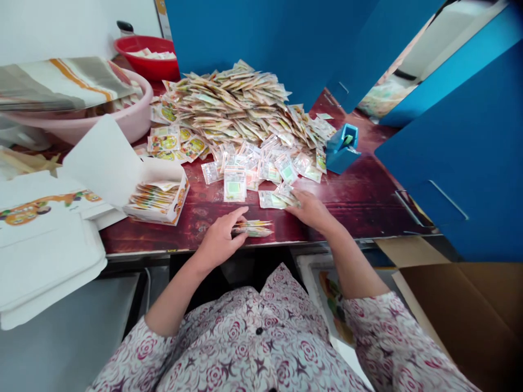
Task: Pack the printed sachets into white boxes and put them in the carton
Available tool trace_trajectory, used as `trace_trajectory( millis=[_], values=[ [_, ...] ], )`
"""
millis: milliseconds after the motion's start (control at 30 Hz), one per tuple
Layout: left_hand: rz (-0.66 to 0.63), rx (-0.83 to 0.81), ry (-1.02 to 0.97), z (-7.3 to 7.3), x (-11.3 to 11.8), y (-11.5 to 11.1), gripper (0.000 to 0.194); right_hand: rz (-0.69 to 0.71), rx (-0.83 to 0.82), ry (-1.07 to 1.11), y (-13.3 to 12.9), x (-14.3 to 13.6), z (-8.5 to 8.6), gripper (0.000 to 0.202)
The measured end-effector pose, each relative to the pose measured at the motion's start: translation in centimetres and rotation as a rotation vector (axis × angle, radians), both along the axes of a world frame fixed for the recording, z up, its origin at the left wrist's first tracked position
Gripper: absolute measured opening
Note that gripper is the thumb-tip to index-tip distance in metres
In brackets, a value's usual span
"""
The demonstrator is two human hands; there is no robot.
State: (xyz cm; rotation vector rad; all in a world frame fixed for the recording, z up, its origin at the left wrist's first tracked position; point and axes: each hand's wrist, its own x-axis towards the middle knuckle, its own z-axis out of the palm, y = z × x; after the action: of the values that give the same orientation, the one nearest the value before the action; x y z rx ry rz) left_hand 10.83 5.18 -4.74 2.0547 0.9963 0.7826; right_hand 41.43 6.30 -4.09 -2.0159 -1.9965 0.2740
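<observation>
My left hand [223, 237] is closed around the end of a small stack of sachets [257, 228] near the table's front edge, its thumb and fingers on either side. To the right, my right hand [312, 209] has its fingertips closed on the edge of a sachet [285, 193], with another sachet [270, 200] lying beside it. Just beyond both hands, loose clear-and-green sachets [267, 169] lie flat in front of a large heap of sachets [232, 100]. Left of my left hand stands an open white box [177, 204] with a row of sachets inside.
Flattened white cartons [49, 261] are piled at the left. A pink basin [139, 120] and a red basin [157, 68] stand behind. A blue holder [341, 155] sits at the heap's right. Blue cabinet doors [461, 152] and a brown cardboard box [469, 310] flank the right.
</observation>
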Motion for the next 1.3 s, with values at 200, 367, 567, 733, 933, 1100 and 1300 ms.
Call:
trace_trajectory(
  millis=[200,367,567,733,933,1100,1300],
  values=[
    [0.006,-0.009,0.009,0.1,0.0,0.0,0.057,-0.129,0.066,0.027,-0.5,0.4,-0.3,0.040],
    [-0.013,-0.015,0.017,0.1,-0.1,0.0,0.057,-0.155,0.228,0.367,-0.8,-2.1,1.3,0.040],
    [0.109,0.049,-0.061,-0.6,0.2,-0.1,0.079,0.272,-0.049,0.537,-1.7,-8.5,2.4,0.030],
    [0.079,0.082,-0.056,-0.5,0.2,0.1,0.090,0.390,-0.193,0.589,-2.1,-10.0,3.3,0.039],
    [0.001,0.071,0.019,0.6,0.1,-0.1,0.053,0.160,-0.127,0.342,2.5,-10.3,4.2,0.051],
    [-0.017,0.133,0.026,0.4,0.2,-0.2,0.034,-0.004,-0.209,-0.119,7.4,-12.6,3.7,0.048],
    [-0.015,0.121,0.025,0.3,0.1,-0.1,0.041,-0.020,-0.204,0.121,8.8,-12.5,2.3,0.023]
  ],
)
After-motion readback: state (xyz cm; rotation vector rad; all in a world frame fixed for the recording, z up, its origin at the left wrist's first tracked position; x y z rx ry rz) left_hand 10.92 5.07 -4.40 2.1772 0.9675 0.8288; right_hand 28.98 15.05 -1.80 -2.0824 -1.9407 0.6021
